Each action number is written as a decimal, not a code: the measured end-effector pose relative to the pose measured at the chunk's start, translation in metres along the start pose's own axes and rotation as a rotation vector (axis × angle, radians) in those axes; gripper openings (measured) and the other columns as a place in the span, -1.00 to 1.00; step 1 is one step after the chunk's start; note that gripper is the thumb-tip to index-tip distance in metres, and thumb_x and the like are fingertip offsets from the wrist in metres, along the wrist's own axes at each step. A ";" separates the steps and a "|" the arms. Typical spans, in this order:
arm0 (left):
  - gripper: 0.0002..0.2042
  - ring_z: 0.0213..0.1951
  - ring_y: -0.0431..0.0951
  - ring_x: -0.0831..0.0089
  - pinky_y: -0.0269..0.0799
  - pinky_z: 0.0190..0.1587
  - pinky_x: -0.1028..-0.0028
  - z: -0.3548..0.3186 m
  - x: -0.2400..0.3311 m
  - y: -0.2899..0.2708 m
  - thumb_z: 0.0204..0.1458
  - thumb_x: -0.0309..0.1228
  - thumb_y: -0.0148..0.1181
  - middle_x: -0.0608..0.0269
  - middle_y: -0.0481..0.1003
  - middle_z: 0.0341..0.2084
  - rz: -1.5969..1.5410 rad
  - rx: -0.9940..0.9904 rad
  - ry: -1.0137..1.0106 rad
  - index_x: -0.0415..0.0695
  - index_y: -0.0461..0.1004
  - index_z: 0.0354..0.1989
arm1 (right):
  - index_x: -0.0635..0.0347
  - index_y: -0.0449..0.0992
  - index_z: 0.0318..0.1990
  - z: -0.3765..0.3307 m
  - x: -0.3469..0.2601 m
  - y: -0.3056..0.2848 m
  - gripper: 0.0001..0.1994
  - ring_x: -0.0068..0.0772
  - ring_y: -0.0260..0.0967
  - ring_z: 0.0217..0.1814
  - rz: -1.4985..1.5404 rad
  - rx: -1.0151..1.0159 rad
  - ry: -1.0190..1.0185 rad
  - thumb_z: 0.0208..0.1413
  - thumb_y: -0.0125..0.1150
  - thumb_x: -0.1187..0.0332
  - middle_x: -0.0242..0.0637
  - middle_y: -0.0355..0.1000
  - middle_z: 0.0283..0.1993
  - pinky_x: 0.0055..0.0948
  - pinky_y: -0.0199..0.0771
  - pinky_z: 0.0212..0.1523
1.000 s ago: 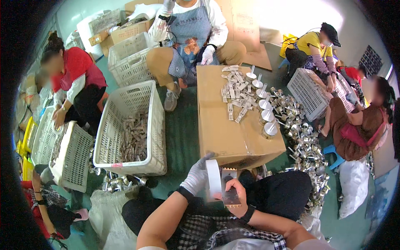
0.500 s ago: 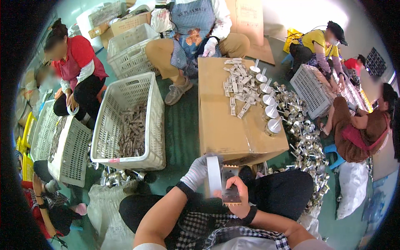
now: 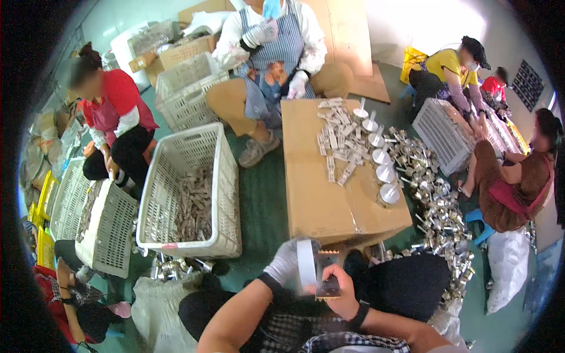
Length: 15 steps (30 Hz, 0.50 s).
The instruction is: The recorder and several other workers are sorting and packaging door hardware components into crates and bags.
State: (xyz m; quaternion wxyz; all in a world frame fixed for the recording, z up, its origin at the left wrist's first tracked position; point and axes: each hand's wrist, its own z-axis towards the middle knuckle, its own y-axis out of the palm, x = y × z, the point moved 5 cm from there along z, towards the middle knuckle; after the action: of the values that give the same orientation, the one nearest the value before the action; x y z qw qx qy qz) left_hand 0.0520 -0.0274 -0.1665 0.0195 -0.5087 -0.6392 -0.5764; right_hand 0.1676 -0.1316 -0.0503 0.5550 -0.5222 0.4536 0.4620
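Note:
In front of my lap, my left hand [image 3: 285,263], in a pale glove, is closed around a wide white roll [image 3: 306,266] that looks like tape, seen partly edge-on. My bare right hand [image 3: 344,297] grips a dark flat tape cutter [image 3: 328,260] with orange-gold toothed edges at top and bottom. Its thumb presses on the dark face. The cutter sits right beside the roll; whether the two are joined I cannot tell. Just beyond my hands stands a cardboard box [image 3: 312,200], with a pile of small pale flat pieces [image 3: 341,141] and a row of round metal parts with white stems [image 3: 385,173] on top.
At left stands a white crate [image 3: 232,206] with many pale pieces inside. Shiny metal parts [image 3: 432,194] heap on the floor at right. A person in a striped apron [image 3: 273,65] sits across the box; other people work at both sides. White sacks [image 3: 162,312] lie near my legs.
The whole view has shifted, so things sit slightly lower and to the right. The person across has raised a gloved hand to the chest. My hands keep hold of the roll and cutter.

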 end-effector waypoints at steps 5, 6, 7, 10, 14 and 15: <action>-0.78 -0.29 0.52 0.41 0.48 -0.18 0.41 -0.004 0.005 0.008 0.07 -0.42 0.03 0.20 0.52 -0.29 0.522 -0.002 0.190 -0.20 0.44 -0.13 | 0.11 0.26 -0.38 0.015 -0.031 -0.024 -0.63 -0.59 0.27 -0.38 0.063 -0.018 0.033 -0.24 0.43 0.44 -0.41 0.30 -0.43 -0.53 0.37 -0.39; -0.78 -0.30 0.53 0.38 0.49 -0.18 0.39 0.001 0.007 0.015 0.10 -0.42 -0.01 0.18 0.52 -0.29 0.465 0.010 0.183 -0.22 0.43 -0.12 | 0.11 0.26 -0.38 0.020 -0.043 -0.033 -0.63 -0.58 0.28 -0.37 0.112 -0.015 0.047 -0.25 0.42 0.47 -0.40 0.31 -0.42 -0.53 0.38 -0.38; -0.79 -0.30 0.53 0.38 0.49 -0.17 0.41 0.004 0.007 0.018 0.07 -0.51 0.05 0.19 0.52 -0.28 0.523 0.002 0.231 -0.23 0.43 -0.11 | 0.11 0.25 -0.37 0.027 -0.054 -0.041 -0.62 -0.57 0.29 -0.36 0.160 -0.027 0.065 -0.25 0.42 0.50 -0.40 0.32 -0.41 -0.53 0.39 -0.38; -0.74 -0.26 0.52 0.42 0.49 -0.13 0.42 0.019 -0.005 -0.008 -0.04 -0.63 0.14 0.21 0.52 -0.27 0.200 -0.012 0.091 -0.22 0.45 -0.12 | 0.11 0.25 -0.36 0.048 -0.071 -0.059 -0.61 -0.55 0.32 -0.34 0.175 -0.135 0.102 -0.27 0.40 0.58 -0.37 0.35 -0.39 -0.51 0.43 -0.38; -0.73 -0.22 0.51 0.41 0.50 -0.11 0.41 0.030 -0.018 -0.021 -0.04 -0.65 0.14 0.21 0.51 -0.24 0.011 -0.029 0.051 -0.22 0.45 -0.12 | 0.17 0.30 -0.37 0.084 -0.026 -0.088 -0.69 -0.33 0.35 -0.39 -0.341 -0.280 -0.067 -0.26 0.33 0.57 -0.22 0.35 -0.39 -0.40 0.39 -0.40; -0.74 -0.21 0.51 0.41 0.50 -0.11 0.40 0.030 -0.017 -0.019 -0.03 -0.65 0.13 0.20 0.51 -0.24 -0.027 -0.024 0.040 -0.23 0.45 -0.12 | 0.18 0.31 -0.36 0.089 -0.020 -0.089 -0.70 -0.25 0.36 -0.38 -0.525 -0.285 -0.143 -0.26 0.31 0.57 -0.18 0.35 -0.38 -0.36 0.38 -0.39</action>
State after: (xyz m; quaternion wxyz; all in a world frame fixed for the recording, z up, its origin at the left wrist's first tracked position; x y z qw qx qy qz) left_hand 0.0644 -0.0116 -0.2002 0.0187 -0.4887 -0.6385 -0.5943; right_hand 0.2539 -0.0458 -0.0129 0.6070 -0.6605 0.1934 0.3973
